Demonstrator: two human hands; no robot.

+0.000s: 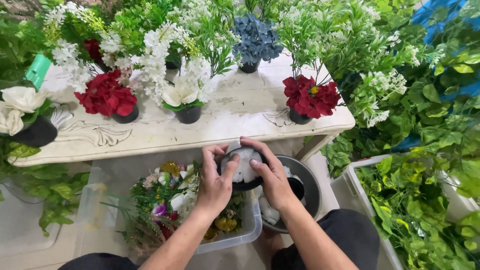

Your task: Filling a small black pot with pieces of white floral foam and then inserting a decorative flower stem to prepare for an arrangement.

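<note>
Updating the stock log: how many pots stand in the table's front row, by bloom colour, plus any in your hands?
White-bloom pots: 2
Red-bloom pots: 2
Held pot, in left hand and right hand: 1
Total: 5

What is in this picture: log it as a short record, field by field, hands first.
left hand: left hand holds the small black pot by its left rim
right hand: right hand in a grip on the same pot, thumb pressing the white pebbles in it
below the pot: grey metal bowl with more white pebbles
left of bowl: clear plastic tub of mixed loose flowers
behind: white carved table with potted red, white and blue flowers
right: white bin of green foliage
</note>
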